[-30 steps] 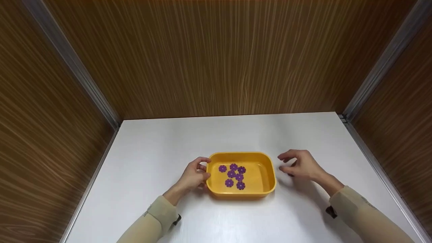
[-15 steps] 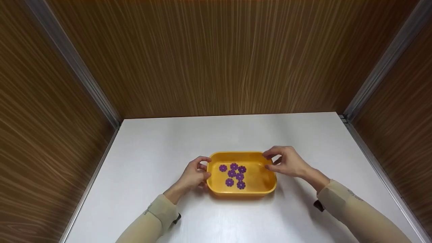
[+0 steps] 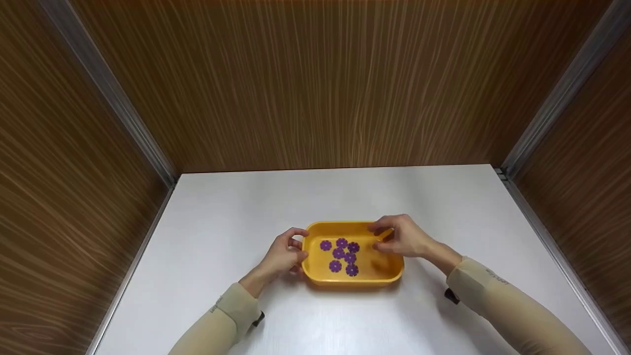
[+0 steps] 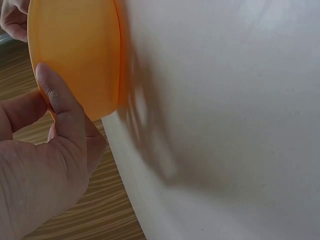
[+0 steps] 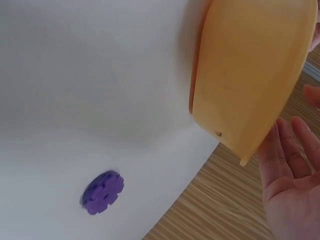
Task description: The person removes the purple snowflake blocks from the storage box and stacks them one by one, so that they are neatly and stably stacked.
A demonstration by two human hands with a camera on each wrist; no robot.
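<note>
My left hand [image 3: 280, 256] pinches the left end of a yellow plastic tray [image 3: 352, 284], thumb over the rim. The left wrist view shows that thumb [image 4: 55, 95] pressed against the tray's wall [image 4: 80, 45]. Inside the tray lie several purple notched discs [image 3: 338, 253], flower-like, mostly left of centre. My right hand [image 3: 404, 237] reaches over the tray's right end, fingers and thumb apart with nothing visible between them. Beyond the tray's edge, the right wrist view shows the palm and fingers [image 5: 295, 200]. Another purple notched disc [image 5: 102, 192] appears there against the white tabletop.
The tray stands on a white table [image 3: 246, 207]. Wood-patterned panels rise at the back [image 3: 320, 88], the left [image 3: 64, 197] and the right [image 3: 581, 158], with metal strips along their corners.
My right hand has moved left, from beside the tray to over its right end. The left hand keeps its pinch on the rim, and the tray and the discs inside look unmoved.
</note>
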